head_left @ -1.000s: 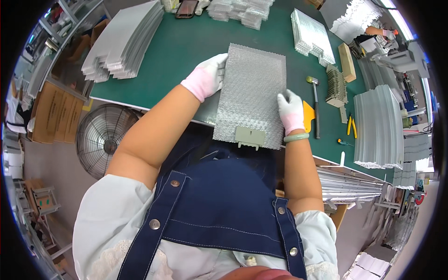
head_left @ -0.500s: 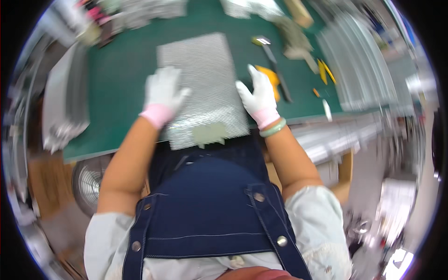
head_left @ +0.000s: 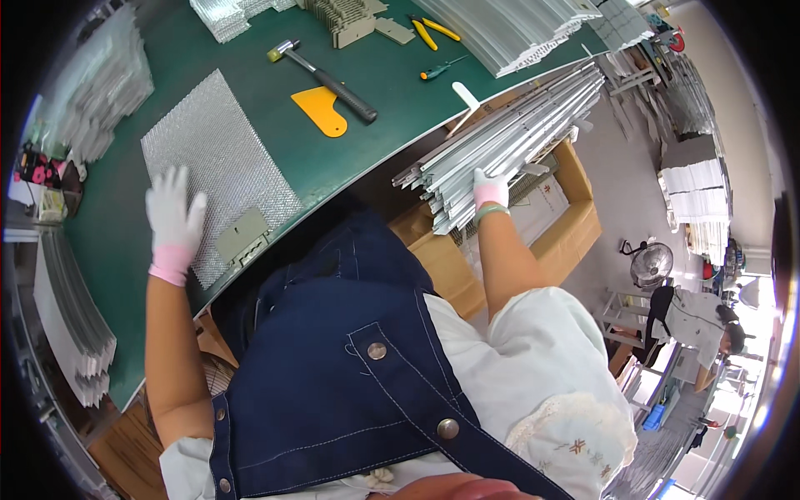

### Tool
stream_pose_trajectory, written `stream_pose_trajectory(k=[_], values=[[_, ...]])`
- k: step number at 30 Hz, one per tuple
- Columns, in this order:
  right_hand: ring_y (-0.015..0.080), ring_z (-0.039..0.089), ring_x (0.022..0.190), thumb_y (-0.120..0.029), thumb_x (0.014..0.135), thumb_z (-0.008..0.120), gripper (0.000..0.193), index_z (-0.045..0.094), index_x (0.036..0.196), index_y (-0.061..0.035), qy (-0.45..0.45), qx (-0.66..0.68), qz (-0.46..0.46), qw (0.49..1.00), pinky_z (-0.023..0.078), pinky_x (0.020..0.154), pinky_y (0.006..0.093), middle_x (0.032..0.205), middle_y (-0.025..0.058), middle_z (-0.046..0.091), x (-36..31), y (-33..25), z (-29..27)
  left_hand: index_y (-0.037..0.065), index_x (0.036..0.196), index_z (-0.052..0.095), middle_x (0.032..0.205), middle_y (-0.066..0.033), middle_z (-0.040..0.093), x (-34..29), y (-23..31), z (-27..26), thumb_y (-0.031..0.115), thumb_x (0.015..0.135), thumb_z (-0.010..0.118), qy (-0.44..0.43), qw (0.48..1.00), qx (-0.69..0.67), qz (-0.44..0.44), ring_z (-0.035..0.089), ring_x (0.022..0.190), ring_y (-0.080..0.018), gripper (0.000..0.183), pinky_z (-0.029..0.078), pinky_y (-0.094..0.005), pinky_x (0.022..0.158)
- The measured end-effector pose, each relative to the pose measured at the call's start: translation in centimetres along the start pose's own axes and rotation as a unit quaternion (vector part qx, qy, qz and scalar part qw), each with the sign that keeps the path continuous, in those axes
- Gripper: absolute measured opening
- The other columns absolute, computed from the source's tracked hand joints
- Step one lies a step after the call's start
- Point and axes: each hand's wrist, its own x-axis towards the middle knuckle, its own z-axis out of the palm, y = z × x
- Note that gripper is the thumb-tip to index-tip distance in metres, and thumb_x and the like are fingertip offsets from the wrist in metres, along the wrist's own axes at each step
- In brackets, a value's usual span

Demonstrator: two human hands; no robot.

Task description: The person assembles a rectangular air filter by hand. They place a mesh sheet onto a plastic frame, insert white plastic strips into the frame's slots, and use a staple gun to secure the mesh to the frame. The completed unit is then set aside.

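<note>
A silver metal mesh sheet lies slanted on the green table. At its near end sits a small grey-beige notched plate. My white-gloved left hand rests over the sheet's left edge, its fingers stretched out and nothing gripped. To the right, past the table's front edge, my gloved right hand reaches onto a bundle of long silver metal strips. Its fingers curl at the strips and are partly hidden; it appears to grip one. The bundle lies across an open cardboard box.
On the table lie a hammer, an orange scraper, a screwdriver and yellow-handled pliers. Beige plates are piled behind. Stacks of silver sheets stand at the far right and left. A fan stands right.
My view has swung to the right. My right hand has left the table beside the mesh sheet and moved right onto the metal strips. My left hand stays at the sheet.
</note>
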Motion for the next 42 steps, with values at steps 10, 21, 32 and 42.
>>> stream_pose_trajectory(k=[10, 21, 32, 42], values=[[0.0332, 0.069, 0.087, -0.026, 0.087, 0.054, 0.033, 0.071, 0.094, 0.0018, -0.251, -0.425, -0.295, 0.818, 0.054, 0.079, 0.0395, 0.098, 0.0218, 0.072, 4.9, -1.5, -1.7, 0.002, 0.136, 0.051, 0.142, -0.0231, 0.048, -1.4, 5.9, -3.0, 0.026, 0.09, 0.064, 0.127, 0.982, -0.018, -0.137, 0.039, 0.134, -0.0435, 0.053, 0.025, -0.0535, 0.114], [0.0181, 0.065, 0.067, -0.025, 0.093, 0.068, 0.026, 0.066, 0.094, 0.0014, -0.708, 0.399, -0.081, 0.577, 0.053, 0.063, 0.0307, 0.079, 0.011, 0.068, -21.8, -11.9, -9.4, -0.004, 0.148, 0.033, 0.149, -0.0217, 0.041, -3.5, 18.4, -8.4, 0.05, 0.095, 0.059, -0.13, 0.829, -0.536, 0.097, 0.038, 0.139, -0.0379, 0.079, 0.03, -0.0434, 0.115], [0.0241, 0.06, 0.099, -0.036, 0.1, 0.054, 0.042, 0.052, 0.127, -0.004, -0.401, 0.684, -0.11, 0.6, 0.048, 0.091, 0.0408, 0.117, 0.0158, 0.058, -15.9, -12.5, -12.8, 0.008, 0.081, 0.048, 0.067, -0.0064, 0.05, -10.0, 2.9, -21.5, 0.049, 0.107, 0.032, 0.204, 0.639, -0.72, -0.181, 0.055, 0.06, -0.0239, 0.051, 0.048, -0.0394, 0.069], [0.0294, 0.06, 0.113, -0.004, 0.086, 0.063, 0.104, -0.014, 0.155, -0.001, -0.337, 0.309, -0.655, 0.602, 0.048, 0.099, 0.04, 0.145, 0.0295, 0.039, -28.0, -15.0, -9.2, 0.0, 0.123, 0.044, 0.095, -0.0068, 0.059, -12.7, 11.7, -13.4, 0.008, 0.092, 0.06, 0.013, 0.774, -0.509, -0.377, 0.062, 0.079, -0.0118, 0.036, 0.052, -0.027, 0.074]])
